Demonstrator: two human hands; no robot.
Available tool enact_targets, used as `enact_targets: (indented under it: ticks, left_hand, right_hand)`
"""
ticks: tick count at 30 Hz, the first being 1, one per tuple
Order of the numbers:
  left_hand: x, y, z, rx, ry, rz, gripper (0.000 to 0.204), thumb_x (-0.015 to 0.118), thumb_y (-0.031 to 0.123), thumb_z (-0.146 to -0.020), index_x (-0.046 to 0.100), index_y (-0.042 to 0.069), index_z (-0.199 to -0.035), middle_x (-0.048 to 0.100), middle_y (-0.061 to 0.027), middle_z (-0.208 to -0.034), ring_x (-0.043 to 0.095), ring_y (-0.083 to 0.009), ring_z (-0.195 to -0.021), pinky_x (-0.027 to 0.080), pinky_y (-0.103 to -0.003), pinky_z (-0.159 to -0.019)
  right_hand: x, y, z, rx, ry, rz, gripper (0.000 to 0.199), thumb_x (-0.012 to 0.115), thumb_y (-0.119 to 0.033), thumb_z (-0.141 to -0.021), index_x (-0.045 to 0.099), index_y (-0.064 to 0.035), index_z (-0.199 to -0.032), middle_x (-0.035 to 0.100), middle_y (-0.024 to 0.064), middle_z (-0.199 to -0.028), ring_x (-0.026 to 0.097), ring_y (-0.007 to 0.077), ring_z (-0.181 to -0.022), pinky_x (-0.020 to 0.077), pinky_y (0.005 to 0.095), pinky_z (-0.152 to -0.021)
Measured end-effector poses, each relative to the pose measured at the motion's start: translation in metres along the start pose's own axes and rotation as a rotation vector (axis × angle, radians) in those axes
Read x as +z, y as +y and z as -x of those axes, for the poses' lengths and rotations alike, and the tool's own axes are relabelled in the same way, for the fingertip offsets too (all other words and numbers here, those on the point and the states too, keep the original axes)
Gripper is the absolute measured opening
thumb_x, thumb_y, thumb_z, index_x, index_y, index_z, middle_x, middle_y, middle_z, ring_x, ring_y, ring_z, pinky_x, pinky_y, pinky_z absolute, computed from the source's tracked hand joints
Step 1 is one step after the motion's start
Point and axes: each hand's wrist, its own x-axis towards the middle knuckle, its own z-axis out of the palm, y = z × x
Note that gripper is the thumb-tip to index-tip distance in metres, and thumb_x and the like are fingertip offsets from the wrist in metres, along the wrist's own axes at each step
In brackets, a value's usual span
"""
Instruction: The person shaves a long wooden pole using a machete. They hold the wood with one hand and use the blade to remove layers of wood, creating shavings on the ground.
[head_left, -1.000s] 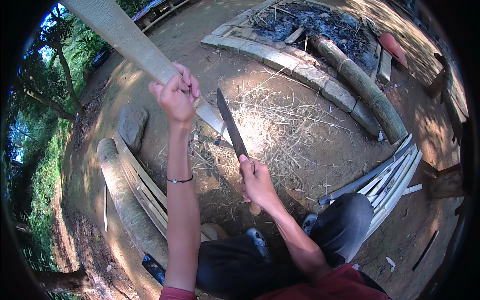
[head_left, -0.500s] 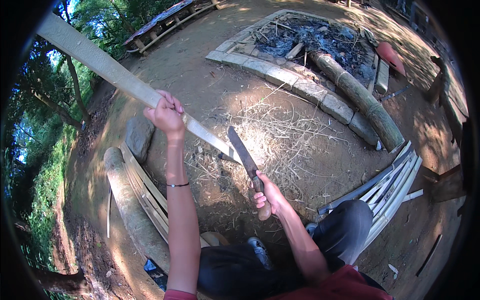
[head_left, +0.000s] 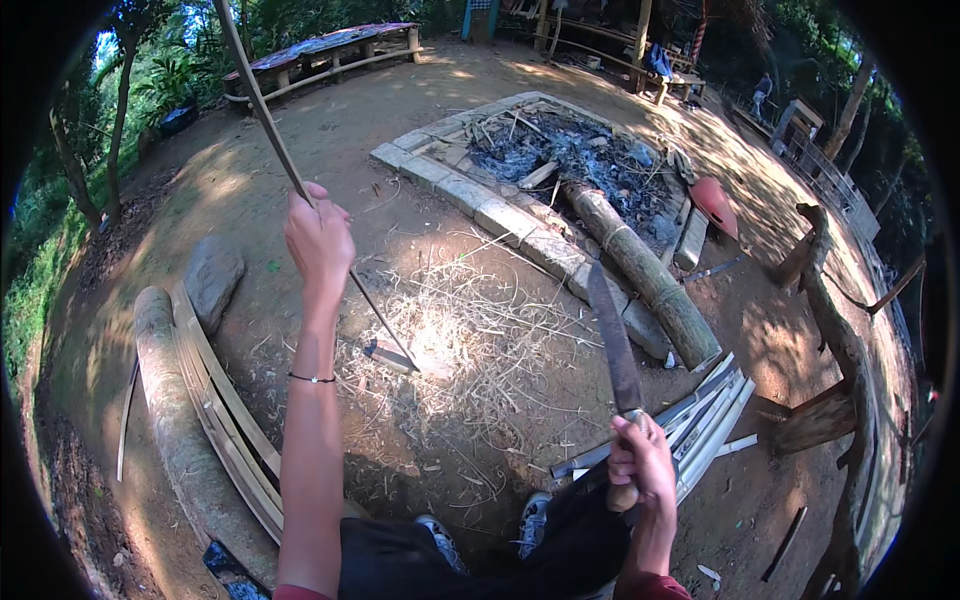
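My left hand (head_left: 320,240) is closed around a long bamboo strip (head_left: 262,100), which stands tilted with its narrow edge toward me. The strip's lower end comes down at a small wooden block (head_left: 388,356) on the ground; whether it rests on the block or beside it I cannot tell. Pale shavings (head_left: 490,345) lie scattered around that spot. In my right hand (head_left: 643,462) is a machete (head_left: 613,340), gripped by its wooden handle. Its dark blade points up and away, apart from the bamboo strip.
At my left, split bamboo strips (head_left: 215,400) lie along a log (head_left: 170,380), near a grey rock (head_left: 213,280). More strips (head_left: 715,425) are stacked at my right. Ahead, a stone-edged fire pit (head_left: 440,178) holds ash and a thick bamboo pole (head_left: 640,265).
The bamboo strip has turned from its broad face to its edge and stands steeper. My right hand has swung the machete rightward, away from the strip. The view has shifted upward and to the right.
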Motion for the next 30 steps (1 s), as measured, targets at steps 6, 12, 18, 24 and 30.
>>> enact_targets:
  ticks: [6,12,18,24,30]
  left_hand:
    - [-0.006,-0.060,-0.035,-0.100,-0.204,0.231,0.031,0.049,0.009,-0.097,0.038,-0.001,-0.124,0.058,-0.0176,-0.104,0.068,-0.0233,-0.082,0.055,-0.035,-0.064]
    - [0.003,-0.090,-0.023,-0.074,-0.257,-0.054,0.031,0.053,0.008,-0.096,0.039,-0.004,-0.122,0.056,-0.0186,-0.108,0.069,-0.0228,-0.082,0.055,-0.035,-0.065]
    - [0.008,-0.102,-0.019,-0.221,-0.307,0.017,0.029,0.054,0.000,-0.094,0.042,-0.007,-0.119,0.060,-0.0171,-0.099,0.070,-0.0236,-0.078,0.055,-0.035,-0.069]
    - [0.015,-0.076,0.014,-0.010,-0.222,-0.038,0.022,0.053,-0.002,-0.095,0.048,-0.008,-0.116,0.064,-0.0134,-0.091,0.071,-0.0227,-0.080,0.056,-0.034,-0.072]
    - [0.021,-0.054,0.041,0.101,-0.241,-0.026,0.016,0.051,0.002,-0.099,0.052,-0.005,-0.114,0.066,-0.0127,-0.092,0.070,-0.0194,-0.083,0.056,-0.032,-0.074]
  right_hand:
    - [-0.073,-0.045,0.038,-0.392,0.413,0.025,0.017,0.063,-0.018,-0.095,0.049,-0.0091,-0.093,0.037,-0.0043,-0.054,0.031,0.0036,-0.038,0.0255,0.0224,-0.033]
    - [-0.163,0.023,-0.024,-0.542,0.836,0.658,0.015,0.064,-0.012,-0.091,0.054,-0.0017,-0.086,0.049,0.0025,-0.056,0.046,0.0111,-0.038,0.0386,0.0299,-0.035]
    - [-0.164,0.119,-0.090,-0.035,0.443,0.508,0.019,0.062,-0.016,-0.091,0.053,-0.0028,-0.081,0.049,0.0018,-0.054,0.048,0.0116,-0.038,0.0397,0.0294,-0.035]
    - [-0.114,0.176,-0.151,-0.053,0.268,0.880,0.031,0.065,-0.023,-0.085,0.065,0.0066,-0.094,0.067,0.0271,-0.076,0.070,0.0354,-0.068,0.0542,0.0454,-0.062]
    - [-0.056,0.195,-0.207,-0.345,0.185,1.192,0.031,0.066,-0.021,-0.083,0.060,0.0038,-0.099,0.066,0.0300,-0.078,0.068,0.0455,-0.077,0.0545,0.0517,-0.071]
